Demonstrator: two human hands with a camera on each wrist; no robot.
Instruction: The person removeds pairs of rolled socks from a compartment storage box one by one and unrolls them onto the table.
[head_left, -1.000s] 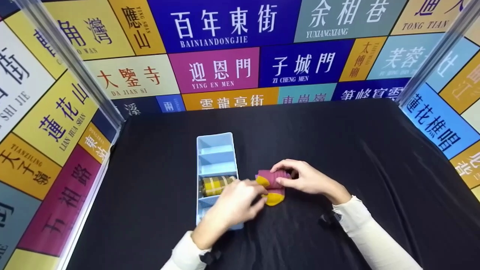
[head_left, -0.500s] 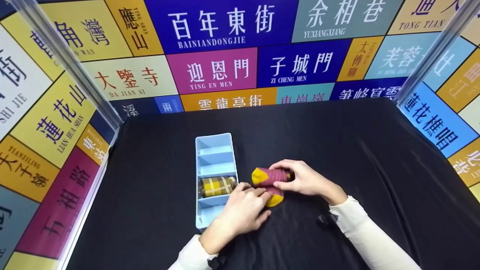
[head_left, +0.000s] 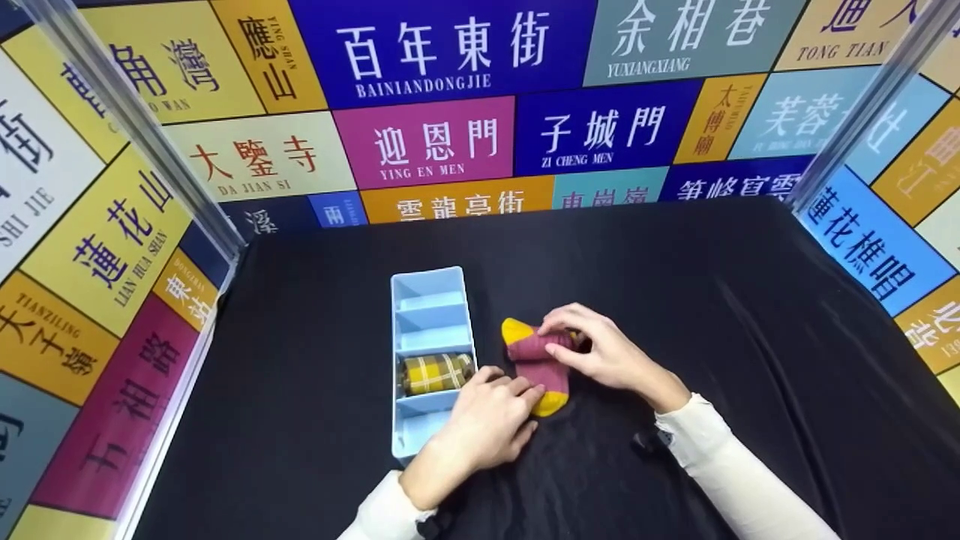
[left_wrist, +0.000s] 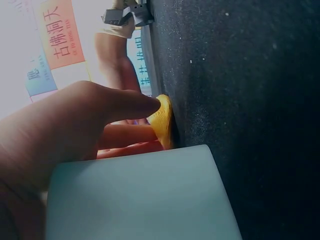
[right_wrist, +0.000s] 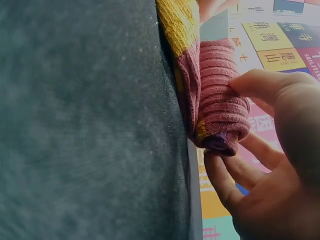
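Note:
A dusty-pink ribbed sock point(head_left: 541, 375) with yellow ends lies on the black cloth, its far part rolled up. My right hand point(head_left: 611, 351) holds that roll between thumb and fingertips; the right wrist view shows the ribbed roll point(right_wrist: 220, 95) with a dark purple bit at its end. The fingertips of my left hand point(head_left: 487, 420) rest on the sock's near yellow end point(left_wrist: 163, 121), fingers fairly straight. To the left stands a light-blue divided box point(head_left: 428, 282), and in one compartment sits a rolled yellow-and-brown plaid sock point(head_left: 435, 373).
Black cloth point(head_left: 315, 360) covers the table. Printed sign panels point(head_left: 427, 142) stand along the back and sides, with clear posts at the corners. The box's other compartments hold nothing visible. In the left wrist view, a pale box edge point(left_wrist: 140, 195) fills the lower part.
My left hand has shifted slightly right and settled on the sock's near end. The rolled part has moved away from that end, baring more flat pink knit between. My right hand stays at the roll.

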